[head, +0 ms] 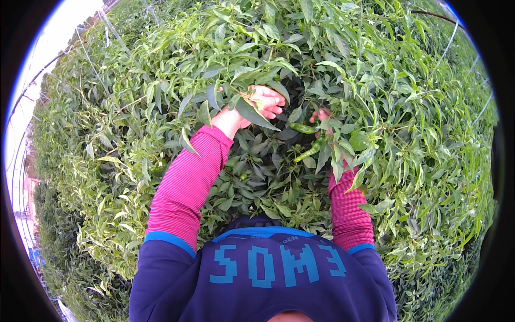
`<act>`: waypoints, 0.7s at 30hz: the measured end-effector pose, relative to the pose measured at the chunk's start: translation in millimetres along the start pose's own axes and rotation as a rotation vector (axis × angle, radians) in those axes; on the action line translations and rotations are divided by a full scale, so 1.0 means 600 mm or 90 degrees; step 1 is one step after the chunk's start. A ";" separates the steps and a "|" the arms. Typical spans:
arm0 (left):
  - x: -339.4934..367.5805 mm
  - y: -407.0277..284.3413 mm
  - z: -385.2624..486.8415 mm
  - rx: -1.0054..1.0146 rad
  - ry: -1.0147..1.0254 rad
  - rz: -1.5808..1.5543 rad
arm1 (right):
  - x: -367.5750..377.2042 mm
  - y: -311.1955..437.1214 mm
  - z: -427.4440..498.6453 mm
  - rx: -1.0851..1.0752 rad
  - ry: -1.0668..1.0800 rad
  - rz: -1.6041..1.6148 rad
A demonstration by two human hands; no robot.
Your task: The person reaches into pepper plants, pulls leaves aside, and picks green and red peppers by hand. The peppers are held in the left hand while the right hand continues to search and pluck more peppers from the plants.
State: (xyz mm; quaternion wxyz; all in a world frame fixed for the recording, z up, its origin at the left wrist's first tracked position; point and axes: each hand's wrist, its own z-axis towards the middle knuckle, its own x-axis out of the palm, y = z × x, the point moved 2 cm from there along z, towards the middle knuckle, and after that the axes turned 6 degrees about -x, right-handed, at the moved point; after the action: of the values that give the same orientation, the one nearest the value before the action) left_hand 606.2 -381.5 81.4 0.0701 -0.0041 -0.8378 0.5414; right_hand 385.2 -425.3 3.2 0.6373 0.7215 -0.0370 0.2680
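Note:
My left hand [263, 104] reaches into the pepper plants with its palm turned up and fingers apart. A large leaf [253, 114] lies across its wrist and palm, and nothing is gripped in it. Opposite, my right hand [325, 116] is partly covered by leaves, its fingers curled at the stem ends of two green chili peppers [303, 128]. The lower green chili pepper [309, 153] hangs slanting down to the left below those fingers. Leaves hide how firmly the peppers are held and whether their stems are still attached.
Dense pepper foliage [406, 133] surrounds both arms, with small white flowers among the leaves. A dark gap [297, 90] opens between the hands. Thin support strings [91, 60] run through the plants at the upper left, and another string [450, 40] slants at the upper right.

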 end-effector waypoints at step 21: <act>0.091 0.018 0.043 -0.011 -0.035 0.068 | -0.058 -0.075 0.025 0.091 0.094 -0.134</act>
State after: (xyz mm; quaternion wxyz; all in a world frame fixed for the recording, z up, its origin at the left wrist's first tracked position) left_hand 548.4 -396.1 67.1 0.0185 -0.0344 -0.8427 0.5370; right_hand 378.5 -441.0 -53.0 0.6098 0.7434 0.1051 0.2540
